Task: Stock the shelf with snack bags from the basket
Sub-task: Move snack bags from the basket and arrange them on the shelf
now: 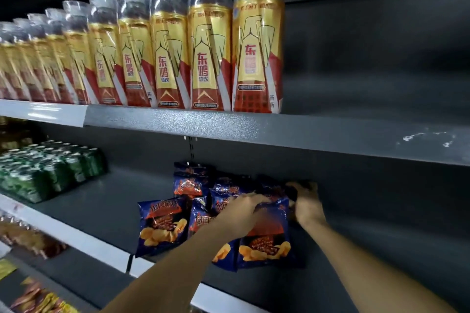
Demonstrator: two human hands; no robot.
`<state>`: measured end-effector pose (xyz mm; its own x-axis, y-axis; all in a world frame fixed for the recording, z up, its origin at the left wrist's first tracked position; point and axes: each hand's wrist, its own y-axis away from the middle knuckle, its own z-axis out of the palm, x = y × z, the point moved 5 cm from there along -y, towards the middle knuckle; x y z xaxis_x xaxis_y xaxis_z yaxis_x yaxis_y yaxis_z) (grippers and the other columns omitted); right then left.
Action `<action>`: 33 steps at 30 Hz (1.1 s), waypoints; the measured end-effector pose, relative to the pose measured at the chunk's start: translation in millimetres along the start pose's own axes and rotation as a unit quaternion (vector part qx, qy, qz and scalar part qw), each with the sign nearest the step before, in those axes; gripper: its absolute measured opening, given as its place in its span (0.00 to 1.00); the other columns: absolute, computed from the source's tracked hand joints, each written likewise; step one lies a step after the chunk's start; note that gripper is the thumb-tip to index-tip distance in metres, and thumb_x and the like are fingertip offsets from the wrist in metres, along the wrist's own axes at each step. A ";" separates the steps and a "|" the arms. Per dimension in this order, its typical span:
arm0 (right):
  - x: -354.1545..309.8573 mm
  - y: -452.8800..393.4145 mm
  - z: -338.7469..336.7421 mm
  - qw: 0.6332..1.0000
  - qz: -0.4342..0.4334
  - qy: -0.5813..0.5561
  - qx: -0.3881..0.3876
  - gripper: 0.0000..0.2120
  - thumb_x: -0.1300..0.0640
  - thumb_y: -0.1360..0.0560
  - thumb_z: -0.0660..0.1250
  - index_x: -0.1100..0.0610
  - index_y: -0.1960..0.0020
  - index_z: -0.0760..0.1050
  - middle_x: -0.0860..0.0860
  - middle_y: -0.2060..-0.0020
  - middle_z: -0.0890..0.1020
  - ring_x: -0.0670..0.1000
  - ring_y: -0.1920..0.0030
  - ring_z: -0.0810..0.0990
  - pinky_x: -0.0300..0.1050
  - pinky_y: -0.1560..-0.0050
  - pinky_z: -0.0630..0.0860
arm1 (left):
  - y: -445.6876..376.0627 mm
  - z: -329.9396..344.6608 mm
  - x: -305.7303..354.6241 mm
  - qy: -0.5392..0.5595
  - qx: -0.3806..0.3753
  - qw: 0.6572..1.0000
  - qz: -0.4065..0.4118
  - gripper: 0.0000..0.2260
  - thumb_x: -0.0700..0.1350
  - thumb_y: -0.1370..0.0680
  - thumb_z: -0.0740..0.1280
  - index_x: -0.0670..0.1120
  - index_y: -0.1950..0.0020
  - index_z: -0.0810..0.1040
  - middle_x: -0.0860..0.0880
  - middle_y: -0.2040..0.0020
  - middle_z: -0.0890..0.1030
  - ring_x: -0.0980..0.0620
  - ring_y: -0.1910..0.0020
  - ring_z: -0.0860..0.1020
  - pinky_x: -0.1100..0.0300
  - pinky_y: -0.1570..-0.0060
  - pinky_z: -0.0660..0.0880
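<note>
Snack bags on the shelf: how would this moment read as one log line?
step: arranging blue snack bags on middle shelf | left hand: on a bag | right hand: gripping a bag's edge | basket: out of view

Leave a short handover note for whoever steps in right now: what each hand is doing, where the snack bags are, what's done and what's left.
Left hand: resting on top of the front-right dark blue chip bag.
Right hand: gripping that bag's right edge.
Done: several blue chip bags already stand clustered on the grey metal middle shelf, right of the green cans.
Left: settle this bag; the basket is out of view, so remaining stock is unknown.
</note>
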<state>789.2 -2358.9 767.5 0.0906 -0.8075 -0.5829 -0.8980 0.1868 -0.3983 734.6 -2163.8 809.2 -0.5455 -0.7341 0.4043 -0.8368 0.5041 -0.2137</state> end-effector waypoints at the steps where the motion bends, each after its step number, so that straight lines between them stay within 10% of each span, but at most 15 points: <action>1: 2.6 0.6 -0.6 1.000 0.016 -0.015 -0.003 0.15 0.54 0.19 0.60 0.52 0.34 0.74 0.56 0.33 0.71 0.58 0.38 0.75 0.48 0.37 0.73 | -2.9 1.7 1.5 -0.002 0.003 1.000 0.006 0.17 0.49 0.18 0.61 0.53 0.29 0.70 0.51 0.30 0.72 0.50 0.31 0.69 0.51 0.31 0.65; 12: 2.4 28.1 -125.2 0.989 -0.009 -0.089 0.116 0.12 0.54 0.18 0.60 0.57 0.41 0.79 0.51 0.46 0.82 0.51 0.45 0.79 0.35 0.49 0.67 | -64.2 23.7 57.1 0.004 0.028 0.995 0.097 0.15 0.48 0.19 0.64 0.53 0.32 0.73 0.51 0.33 0.76 0.50 0.33 0.72 0.52 0.33 0.67; 18: -0.6 87.3 -165.7 0.934 -0.238 0.140 0.225 0.09 0.51 0.27 0.67 0.54 0.51 0.80 0.49 0.51 0.78 0.50 0.50 0.76 0.41 0.53 0.74 | -105.8 50.4 107.6 0.050 -0.030 0.991 0.120 0.13 0.50 0.21 0.64 0.59 0.37 0.75 0.52 0.38 0.79 0.49 0.40 0.76 0.51 0.38 0.71; 29: 59.8 88.8 -75.2 0.951 -0.115 0.287 0.027 0.26 0.51 0.43 0.82 0.45 0.47 0.80 0.48 0.43 0.76 0.52 0.43 0.74 0.43 0.60 0.82 | -131.8 74.0 127.2 -0.074 0.018 0.981 0.180 0.20 0.44 0.21 0.66 0.49 0.29 0.72 0.48 0.34 0.71 0.47 0.34 0.69 0.56 0.34 0.65; 33: 62.9 75.6 -63.2 0.948 -0.074 0.308 0.025 0.29 0.54 0.50 0.85 0.46 0.50 0.82 0.50 0.46 0.77 0.54 0.45 0.69 0.42 0.69 0.79 | -100.9 69.4 118.6 -0.193 0.144 0.938 0.251 0.20 0.46 0.38 0.75 0.46 0.47 0.81 0.46 0.50 0.78 0.44 0.53 0.77 0.54 0.56 0.76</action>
<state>699.9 -2431.0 745.5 -0.0684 -0.9977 -0.0006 -0.8720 0.0601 -0.4857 751.1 -2333.3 816.9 -0.8036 -0.5758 -0.1508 -0.4183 0.7265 -0.5452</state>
